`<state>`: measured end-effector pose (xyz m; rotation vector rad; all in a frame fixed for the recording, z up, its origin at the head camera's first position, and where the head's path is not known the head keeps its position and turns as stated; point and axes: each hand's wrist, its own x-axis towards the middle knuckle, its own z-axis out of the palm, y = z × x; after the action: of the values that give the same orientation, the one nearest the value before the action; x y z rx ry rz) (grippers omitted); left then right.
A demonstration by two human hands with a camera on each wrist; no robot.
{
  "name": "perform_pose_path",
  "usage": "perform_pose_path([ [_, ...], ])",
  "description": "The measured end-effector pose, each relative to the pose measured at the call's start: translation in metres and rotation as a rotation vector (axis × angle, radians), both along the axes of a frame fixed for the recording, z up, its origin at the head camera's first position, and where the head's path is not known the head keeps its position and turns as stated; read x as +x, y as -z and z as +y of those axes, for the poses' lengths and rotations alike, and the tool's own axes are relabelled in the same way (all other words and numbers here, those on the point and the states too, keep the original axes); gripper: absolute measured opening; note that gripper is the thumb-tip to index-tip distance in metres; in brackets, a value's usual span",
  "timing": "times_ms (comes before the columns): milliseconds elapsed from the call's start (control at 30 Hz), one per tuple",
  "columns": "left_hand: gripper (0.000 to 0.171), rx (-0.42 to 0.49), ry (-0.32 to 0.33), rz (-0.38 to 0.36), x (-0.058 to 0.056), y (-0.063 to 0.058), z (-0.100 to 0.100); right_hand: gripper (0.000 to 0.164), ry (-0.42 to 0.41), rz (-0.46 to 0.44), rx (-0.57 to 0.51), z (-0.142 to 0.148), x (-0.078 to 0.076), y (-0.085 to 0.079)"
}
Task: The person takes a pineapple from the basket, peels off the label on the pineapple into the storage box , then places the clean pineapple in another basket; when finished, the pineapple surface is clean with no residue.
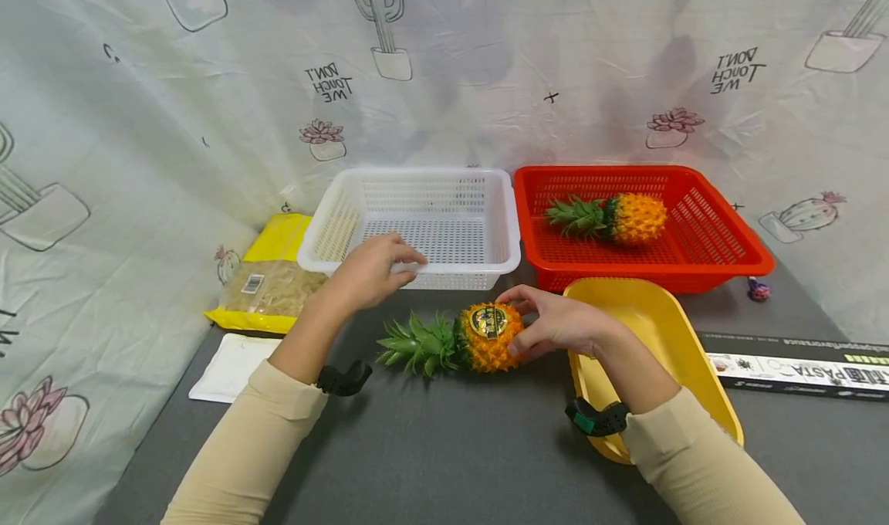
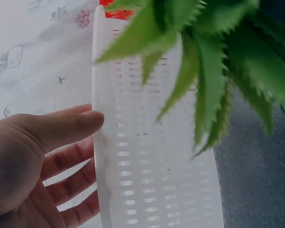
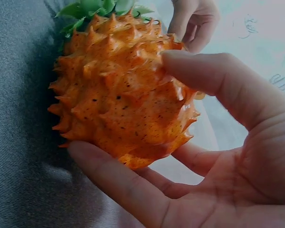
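Note:
A toy-like orange pineapple (image 1: 491, 347) with spiky skin and a round label lies on its side on the grey table, its green leaves (image 1: 424, 345) pointing left. My right hand (image 1: 549, 324) grips its base; the right wrist view shows thumb and fingers (image 3: 118, 180) curved around the fruit. At the near rim of a white plastic basket (image 1: 417, 269) is my left hand (image 1: 371, 270). In the left wrist view, the thumb (image 2: 76, 128) touches the rim from one side while the other fingers pass behind it, tips hidden. The pineapple leaves overlap the basket wall there.
A red basket (image 1: 722, 259) holding another pineapple (image 1: 635, 218) adjoins the white one. A yellow tray (image 1: 667, 332) lies under my right forearm. Also present are a yellow bag (image 1: 278, 278), a white packet (image 1: 232, 367), a long pasta box (image 1: 799, 367) and a small purple object (image 1: 758, 289).

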<state>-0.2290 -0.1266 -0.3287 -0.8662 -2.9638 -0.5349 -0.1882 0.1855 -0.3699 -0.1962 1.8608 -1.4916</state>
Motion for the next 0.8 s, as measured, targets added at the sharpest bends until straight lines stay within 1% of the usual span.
perform_pose_path([
  [100, 0.027, -0.005, -0.001, 0.002, 0.004, 0.001, 0.0, 0.08, -0.005, -0.009, 0.017, 0.0, -0.001, -0.001],
  [167, 0.029, 0.008, -0.002, 0.006, 0.008, 0.002, 0.002, 0.08, -0.008, -0.013, 0.023, 0.0, -0.001, -0.002],
  [233, 0.03, 0.035, 0.004, 0.01, 0.014, 0.001, 0.004, 0.08, -0.014, -0.01, 0.033, 0.0, -0.001, -0.003],
  [300, 0.03, 0.076, 0.024, 0.009, 0.021, 0.001, 0.007, 0.081, -0.018, -0.009, 0.044, 0.0, -0.001, -0.004],
  [400, 0.033, 0.148, 0.074, -0.035, 0.032, 0.002, 0.012, 0.082, -0.032, 0.002, 0.076, -0.001, -0.002, -0.008],
  [467, 0.037, 0.169, 0.11, -0.083, 0.038, 0.003, 0.017, 0.082, -0.039, 0.017, 0.105, -0.002, -0.002, -0.01],
  [533, 0.045, 0.168, 0.141, -0.13, 0.042, 0.005, 0.023, 0.082, -0.047, 0.04, 0.14, -0.003, -0.002, -0.013],
  [633, 0.058, 0.128, 0.169, -0.181, 0.048, 0.007, 0.032, 0.082, -0.055, 0.068, 0.186, -0.003, -0.002, -0.015],
  [700, 0.064, 0.1, 0.177, -0.202, 0.051, 0.01, 0.037, 0.082, -0.061, 0.081, 0.203, -0.002, -0.001, -0.016],
  [800, 0.067, 0.067, 0.178, -0.219, 0.054, 0.015, 0.046, 0.082, -0.073, 0.102, 0.217, -0.002, 0.0, -0.015],
])
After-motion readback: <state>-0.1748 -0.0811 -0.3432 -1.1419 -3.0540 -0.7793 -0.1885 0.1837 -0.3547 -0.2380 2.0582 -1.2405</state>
